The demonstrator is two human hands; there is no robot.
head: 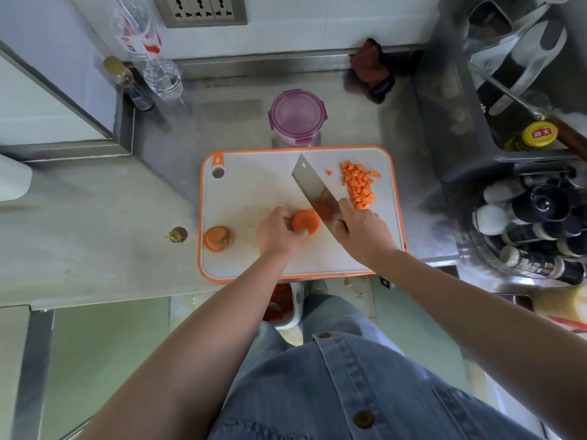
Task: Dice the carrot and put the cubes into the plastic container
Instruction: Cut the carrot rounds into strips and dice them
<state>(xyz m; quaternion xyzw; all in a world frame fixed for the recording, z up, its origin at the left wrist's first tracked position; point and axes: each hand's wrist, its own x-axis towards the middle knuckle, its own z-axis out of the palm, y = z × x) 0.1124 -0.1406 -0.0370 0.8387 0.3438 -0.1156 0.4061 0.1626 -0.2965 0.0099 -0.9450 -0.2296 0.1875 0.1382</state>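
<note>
1. A gray counter [95, 217] is holding everything.
2. A white cutting board [254, 185] with an orange edge is lying in the middle of the counter.
3. The right hand [362, 231], at 4 o'clock on the board, is wrapping its fingers round the knife handle.
4. The left hand [276, 231], near the board's middle, is curling its fingers and thumb round a carrot piece [305, 220].
5. The knife [313, 188] is pointing toward 11 o'clock, right beside that piece.
6. The plastic container [297, 117] is standing at 12 o'clock, just past the board.
7. Carrot cubes [359, 184] are sitting in a pile at 2 o'clock on the board.
8. Another carrot chunk [217, 238] is waiting at 8 o'clock.
9. A carrot stub [178, 235] is lying off the board at 9 o'clock.
</note>
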